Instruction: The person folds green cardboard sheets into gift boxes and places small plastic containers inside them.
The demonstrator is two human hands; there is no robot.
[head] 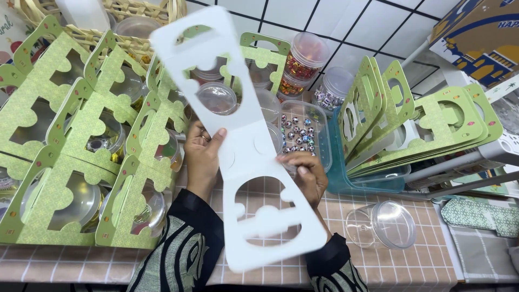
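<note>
Two hands are showing: the left hand [201,157] and the right hand [305,176], and they are holding one white cutout card [246,151] between them. Six green carriers [81,135] are standing assembled at the left, each wrapping a clear jar. About four flat green cards [427,124] are leaning stacked at the right; the exact number is hard to tell. One empty jar [384,224] is lying on its side on the cloth. Two candy jars [305,57] are sitting stacked and a third [332,86] is sitting beside them. One clear tub [303,130] is holding foil candies, too many to count. One wicker basket [124,16] is sitting behind.
</note>
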